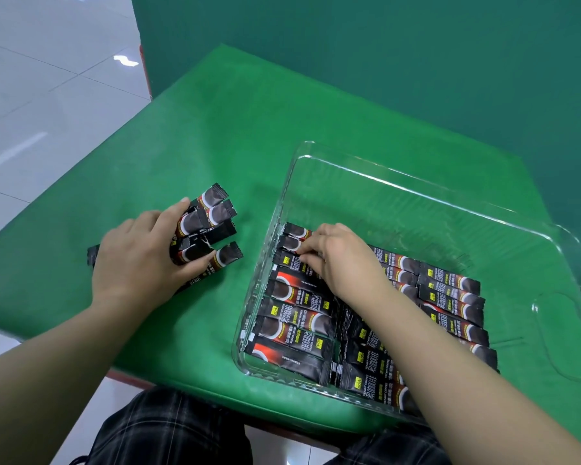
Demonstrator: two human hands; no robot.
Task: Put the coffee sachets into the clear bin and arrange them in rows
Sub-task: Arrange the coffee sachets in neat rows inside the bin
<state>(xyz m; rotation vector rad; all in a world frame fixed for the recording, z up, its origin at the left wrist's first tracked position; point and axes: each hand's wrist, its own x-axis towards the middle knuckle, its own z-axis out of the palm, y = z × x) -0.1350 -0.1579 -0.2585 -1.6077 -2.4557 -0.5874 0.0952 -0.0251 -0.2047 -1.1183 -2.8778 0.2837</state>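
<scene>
Inside the clear bin [426, 196], coffee sachets [296, 317] lie flat in side-by-side rows; the right hand [341, 260] pinches one sachet at the far end of the left row. Left of the bin, the left hand [141, 260] grips a loose bundle of sachets [212, 216] on the green table [215, 129]

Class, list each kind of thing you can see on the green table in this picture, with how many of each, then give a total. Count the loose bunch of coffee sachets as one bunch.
Clear bin: 1
Bunch of sachets outside the bin, under the left hand: 1
Columns of sachets in the bin: 3, with the right hand on the left column
Total: 5
</scene>
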